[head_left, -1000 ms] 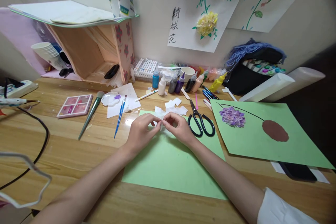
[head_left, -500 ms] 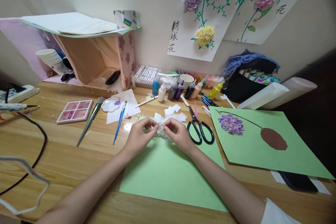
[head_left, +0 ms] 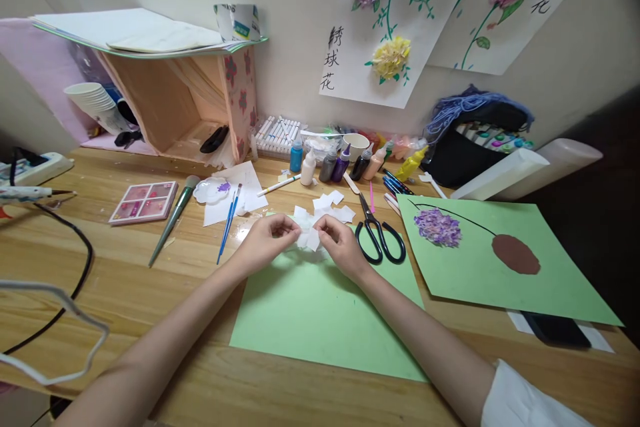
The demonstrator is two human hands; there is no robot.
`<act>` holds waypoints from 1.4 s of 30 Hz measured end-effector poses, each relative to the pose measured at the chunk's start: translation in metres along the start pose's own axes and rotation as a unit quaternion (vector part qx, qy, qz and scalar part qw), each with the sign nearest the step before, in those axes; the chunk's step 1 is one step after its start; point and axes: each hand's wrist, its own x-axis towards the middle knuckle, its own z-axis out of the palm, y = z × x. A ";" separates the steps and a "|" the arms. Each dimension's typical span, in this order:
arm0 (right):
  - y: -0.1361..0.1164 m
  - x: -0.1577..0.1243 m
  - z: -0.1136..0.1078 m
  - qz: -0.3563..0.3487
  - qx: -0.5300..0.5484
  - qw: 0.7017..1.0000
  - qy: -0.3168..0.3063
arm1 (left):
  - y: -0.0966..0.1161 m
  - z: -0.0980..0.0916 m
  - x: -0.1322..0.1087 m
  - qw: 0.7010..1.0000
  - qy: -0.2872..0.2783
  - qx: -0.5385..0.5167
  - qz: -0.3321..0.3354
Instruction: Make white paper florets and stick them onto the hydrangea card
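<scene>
A small white piece of paper (head_left: 313, 240) is pinched between my two hands, above the far edge of a green sheet (head_left: 325, 313). My left hand (head_left: 273, 240) is closed with thumb and fingertips at the paper's left side. On its right side, the fingers of my right hand (head_left: 339, 243) grip it the same way. Just beyond my hands lie several loose white paper pieces (head_left: 330, 203). Crumpled white bits show below the held paper, partly hidden by my fingers. Black-handled scissors (head_left: 377, 233) rest right of my right hand, partly over the green sheet.
A second green sheet (head_left: 500, 293) with a purple paper flower (head_left: 437, 227) lies at right, over a phone (head_left: 557, 331). Paint bottles (head_left: 343, 165) line the back. Left are blue paintbrushes (head_left: 229, 223), a large brush (head_left: 173, 223), a palette (head_left: 144, 202) and a glue gun (head_left: 30, 193).
A flat white paper piece now shows between my fingertips, where crumpled white paper showed before. Both hands stay close together in nearly the same place. The view has shifted slightly.
</scene>
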 end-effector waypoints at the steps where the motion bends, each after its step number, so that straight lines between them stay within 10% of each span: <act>1: 0.000 0.000 0.000 0.000 -0.001 1.000 0.004 | -0.001 0.000 0.001 1.000 -0.002 -0.013 -0.007; 12: 0.006 0.001 0.000 0.011 0.014 0.998 0.064 | -0.003 -0.011 0.007 0.997 0.068 -0.011 -0.037; 18: 0.009 0.002 0.001 0.007 0.006 0.997 0.077 | 0.001 -0.004 -0.004 0.940 0.211 0.251 0.092; 25: 0.004 0.001 0.001 -0.017 0.004 0.999 0.032 | 0.009 0.020 -0.018 0.970 0.053 0.206 0.117; 42: 0.002 -0.001 0.005 -0.020 -0.061 0.997 0.039 | -0.002 0.017 -0.008 0.995 0.094 0.030 -0.016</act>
